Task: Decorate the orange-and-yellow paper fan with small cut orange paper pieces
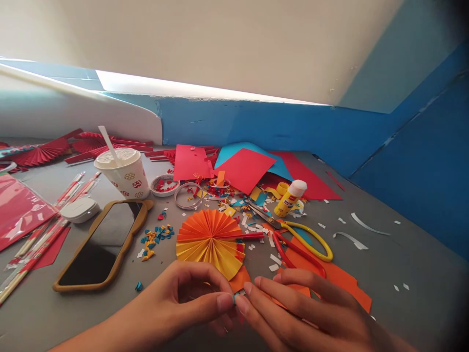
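Low in the view, my left hand (190,296) has thumb and forefinger closed in a pinch on a tiny blue paper piece (235,298). My right hand (311,310) meets it there, its thumb and fingertips pinched at the same piece, mostly hiding it. Just beyond my fingers lies a pleated paper fan (209,237), orange above and yellow below, with a red strip at its right. Small folded blue and yellow paper pieces (157,237) are heaped left of the fan. One blue piece (138,286) sits apart, nearer my left wrist.
Scissors (308,242), a glue stick (289,198) and paper scraps lie right of the fan. Tape rolls (188,195) and red sheets (244,168) are behind. On the left stand a phone (102,247), a white case (80,210), a cup with straw (122,176) and wrapped chopsticks (44,239).
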`<state>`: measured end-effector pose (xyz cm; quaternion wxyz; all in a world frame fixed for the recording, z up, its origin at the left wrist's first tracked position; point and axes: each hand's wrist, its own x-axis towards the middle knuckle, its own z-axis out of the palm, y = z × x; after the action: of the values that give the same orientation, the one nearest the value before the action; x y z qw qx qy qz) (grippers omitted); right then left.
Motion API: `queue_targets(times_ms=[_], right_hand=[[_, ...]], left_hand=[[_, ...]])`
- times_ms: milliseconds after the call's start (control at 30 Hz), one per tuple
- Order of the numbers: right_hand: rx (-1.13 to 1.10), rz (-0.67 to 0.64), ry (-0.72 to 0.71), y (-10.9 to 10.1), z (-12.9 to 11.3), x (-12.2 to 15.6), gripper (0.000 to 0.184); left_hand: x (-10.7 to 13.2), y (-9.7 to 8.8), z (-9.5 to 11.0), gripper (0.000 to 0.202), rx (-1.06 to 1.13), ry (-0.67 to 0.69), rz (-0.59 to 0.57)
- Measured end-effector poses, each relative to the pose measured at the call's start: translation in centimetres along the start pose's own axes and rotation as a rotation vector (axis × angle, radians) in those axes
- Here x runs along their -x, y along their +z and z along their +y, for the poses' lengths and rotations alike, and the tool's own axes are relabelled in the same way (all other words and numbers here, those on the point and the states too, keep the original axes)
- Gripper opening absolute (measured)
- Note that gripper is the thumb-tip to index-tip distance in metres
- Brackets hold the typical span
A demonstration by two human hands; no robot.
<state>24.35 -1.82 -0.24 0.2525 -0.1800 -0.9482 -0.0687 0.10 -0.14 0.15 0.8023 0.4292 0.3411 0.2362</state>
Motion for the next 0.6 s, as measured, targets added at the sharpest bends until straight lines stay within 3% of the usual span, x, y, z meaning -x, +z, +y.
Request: queue_targets(times_ms=[267,467,600], right_hand=[[0.056,-0.035,0.056,-0.8,-0.2,-0.2,0.043],[0.01,0.076,0.19,-0.7,-0.1,-0.4,0.036],[-0.118,0.121,0.242,0.3,-0.2,-0.5,0.033]], left_hand=[[-0.1,-0.1,-0.1,0.017,0.014,0.014,0.066],[-0.1,-0.3,0.6,0.021,-0.057,0.079,0.212],[-0.2,-0.3,0.1,0.019,-0.101,0.102,0.211]])
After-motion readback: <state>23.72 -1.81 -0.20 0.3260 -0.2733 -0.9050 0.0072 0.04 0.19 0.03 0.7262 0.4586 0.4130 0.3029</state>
